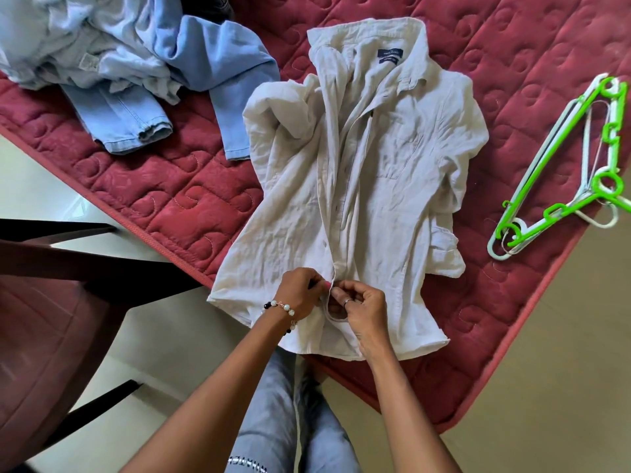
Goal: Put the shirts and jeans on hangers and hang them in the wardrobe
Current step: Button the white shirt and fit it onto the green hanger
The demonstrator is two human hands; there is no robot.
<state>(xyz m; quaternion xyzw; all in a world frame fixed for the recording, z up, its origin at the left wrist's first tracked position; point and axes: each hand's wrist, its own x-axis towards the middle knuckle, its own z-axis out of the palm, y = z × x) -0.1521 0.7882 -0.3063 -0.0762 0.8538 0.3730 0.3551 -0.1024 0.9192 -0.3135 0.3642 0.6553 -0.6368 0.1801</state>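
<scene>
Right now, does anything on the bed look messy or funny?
Yes. The cream shirt lies wrinkled, one sleeve bunched under its side, while both hands pinch its front near the hem. The blue clothes sit in a crumpled heap. The green and white hangers lie tangled together.

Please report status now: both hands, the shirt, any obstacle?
Left hand and right hand both pinch the placket at the hem of the cream shirt. Shirt flat on red mattress. Hangers lie apart, untouched. No obstacle.

Both hands, left (298,291) and right (362,310), meet with fingers curled, pinching.
</scene>
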